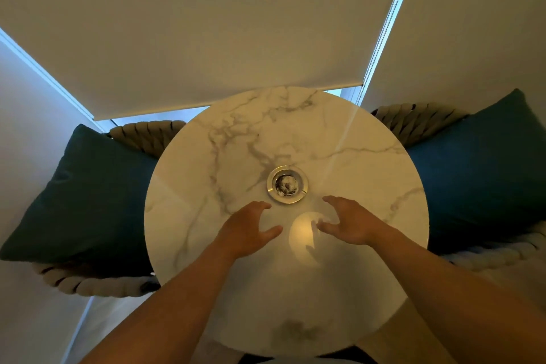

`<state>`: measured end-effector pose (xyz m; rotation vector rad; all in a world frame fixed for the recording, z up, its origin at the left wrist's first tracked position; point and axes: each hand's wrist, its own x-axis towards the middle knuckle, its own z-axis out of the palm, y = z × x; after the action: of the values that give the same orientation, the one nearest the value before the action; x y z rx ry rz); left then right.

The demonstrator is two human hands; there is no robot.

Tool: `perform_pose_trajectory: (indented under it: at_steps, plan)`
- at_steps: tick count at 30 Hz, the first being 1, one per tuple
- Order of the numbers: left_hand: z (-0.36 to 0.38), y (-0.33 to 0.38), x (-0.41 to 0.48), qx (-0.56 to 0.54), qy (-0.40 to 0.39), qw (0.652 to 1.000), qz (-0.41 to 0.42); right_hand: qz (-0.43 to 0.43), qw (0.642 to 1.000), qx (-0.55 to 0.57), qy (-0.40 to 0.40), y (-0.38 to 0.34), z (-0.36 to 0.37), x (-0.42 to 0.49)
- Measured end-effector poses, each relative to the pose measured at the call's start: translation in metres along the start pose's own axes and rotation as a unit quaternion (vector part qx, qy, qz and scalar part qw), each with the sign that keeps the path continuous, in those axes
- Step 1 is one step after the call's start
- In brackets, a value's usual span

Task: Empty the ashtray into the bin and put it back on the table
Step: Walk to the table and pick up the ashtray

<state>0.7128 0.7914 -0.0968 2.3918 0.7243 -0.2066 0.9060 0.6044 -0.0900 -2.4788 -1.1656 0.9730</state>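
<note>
A round glass ashtray [287, 184] with dark ash in its bowl stands near the middle of a round white marble table [236, 139]. My left hand [248, 226] hovers just below and left of the ashtray, fingers spread and curved, holding nothing. My right hand [347, 220] hovers just below and right of it, also open and holding nothing. Neither hand touches the ashtray. No bin is in view.
Two woven rope chairs flank the table, each with a dark teal cushion, one at the left [85, 198] and one at the right [478, 168]. A lowered roller blind [206, 23] covers the window behind the table, with a bead chain [384, 26] hanging at its right.
</note>
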Motion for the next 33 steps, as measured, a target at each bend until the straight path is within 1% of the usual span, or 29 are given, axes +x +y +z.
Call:
perform_pose_trajectory:
  at_steps: [5, 11, 16, 20, 24, 26, 29, 33]
  plan:
    - [0.002, -0.031, 0.042, -0.011, -0.011, 1.0, 0.014, 0.023, 0.999, 0.0, 0.023, -0.008, 0.007, 0.038]
    - [0.007, -0.044, 0.082, 0.01, 0.018, 0.999, 0.048, 0.012, 0.998, 0.007, 0.061, 0.003, 0.011, 0.072]
    - [0.016, -0.044, 0.111, 0.023, 0.078, 0.993, 0.084, -0.034, 0.997, -0.013, 0.066, 0.019, 0.015, 0.107]
    - [0.028, -0.047, 0.129, 0.036, 0.071, 0.994, 0.08, -0.068, 0.995, -0.028, 0.064, 0.026, 0.022, 0.13]
    - [0.035, -0.045, 0.14, 0.013, 0.107, 0.987, 0.12, -0.093, 0.993, -0.039, 0.059, 0.029, 0.026, 0.146]
    - [0.04, -0.047, 0.144, 0.01, 0.102, 0.987, 0.122, -0.106, 0.991, -0.046, 0.063, 0.029, 0.027, 0.151]
    - [0.047, -0.053, 0.147, 0.038, 0.077, 0.991, 0.098, -0.128, 0.987, -0.08, 0.063, 0.028, 0.026, 0.156]
    - [0.05, -0.058, 0.153, 0.052, 0.062, 0.993, 0.086, -0.128, 0.985, -0.095, 0.061, 0.03, 0.026, 0.161]
